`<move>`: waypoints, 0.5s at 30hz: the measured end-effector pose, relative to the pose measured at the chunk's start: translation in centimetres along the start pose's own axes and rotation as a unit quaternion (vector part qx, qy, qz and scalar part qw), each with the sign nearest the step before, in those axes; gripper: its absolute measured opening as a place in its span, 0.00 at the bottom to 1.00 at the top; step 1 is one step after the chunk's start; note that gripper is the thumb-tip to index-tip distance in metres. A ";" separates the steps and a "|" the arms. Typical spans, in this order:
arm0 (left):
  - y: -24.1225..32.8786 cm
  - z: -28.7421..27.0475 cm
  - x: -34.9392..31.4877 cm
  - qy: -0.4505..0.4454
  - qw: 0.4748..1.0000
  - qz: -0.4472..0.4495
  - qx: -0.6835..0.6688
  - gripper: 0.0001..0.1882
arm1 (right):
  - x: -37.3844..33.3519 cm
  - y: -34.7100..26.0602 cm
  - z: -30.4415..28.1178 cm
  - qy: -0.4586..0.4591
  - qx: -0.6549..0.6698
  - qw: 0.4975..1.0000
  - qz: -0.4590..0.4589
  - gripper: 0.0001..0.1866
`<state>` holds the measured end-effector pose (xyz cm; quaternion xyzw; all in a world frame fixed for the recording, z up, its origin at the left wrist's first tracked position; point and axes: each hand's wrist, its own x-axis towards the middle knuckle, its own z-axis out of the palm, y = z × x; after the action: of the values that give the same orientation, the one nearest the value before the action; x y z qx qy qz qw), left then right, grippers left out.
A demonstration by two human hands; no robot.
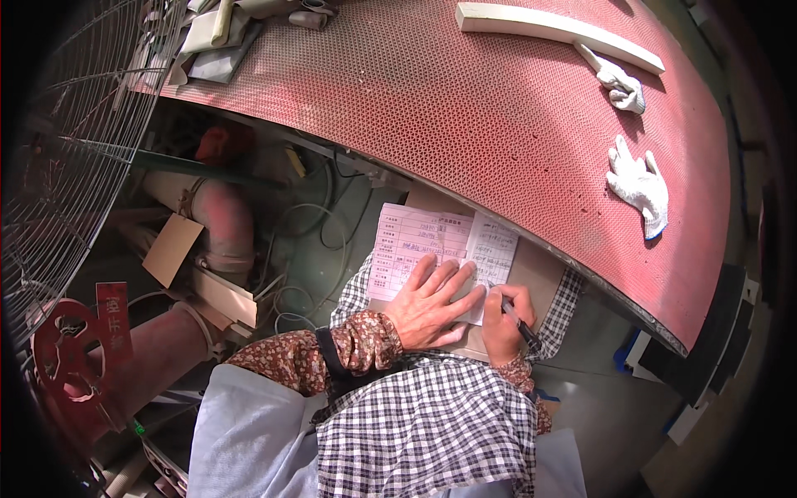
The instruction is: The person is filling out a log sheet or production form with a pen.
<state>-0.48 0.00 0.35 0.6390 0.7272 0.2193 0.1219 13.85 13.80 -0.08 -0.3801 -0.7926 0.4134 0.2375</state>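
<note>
My left hand [432, 305] lies flat with its fingers spread on a pale pink printed form [415, 228] that carries handwriting. Beside the form, partly under my fingers, is a narrower paper slip [496, 247], also written on. My right hand [504, 324] grips a dark pen [526, 332], its tip down at the slip's lower edge. A brown board [533, 278] on my lap backs the papers. Flowered sleeves cover both forearms, and a black-and-white checked apron [432, 423] drapes over my legs.
A red perforated table [440, 108] spans the far side, its edge just beyond the papers. White gloves [639, 187] and a curved pale strip [556, 31] lie on it. At left stand a wire fan guard [75, 124], a red pipe [158, 357] with a handwheel [70, 349], and loose hoses.
</note>
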 end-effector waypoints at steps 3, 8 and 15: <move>-0.1 -0.1 0.0 -0.004 1.000 0.002 0.002 0.41 | 0.0 0.0 0.1 0.004 0.000 1.000 -0.003 0.06; 0.0 -0.1 0.1 -0.006 1.000 0.003 0.005 0.41 | -0.1 0.1 0.0 0.001 -0.001 1.000 0.006 0.06; 0.0 -0.2 0.1 -0.018 1.000 0.004 0.008 0.42 | 0.0 -0.1 0.0 0.000 -0.006 1.000 0.009 0.06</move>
<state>-0.61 0.08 0.54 0.6465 0.7242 0.2023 0.1291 13.86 13.76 -0.01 -0.3884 -0.7919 0.4105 0.2312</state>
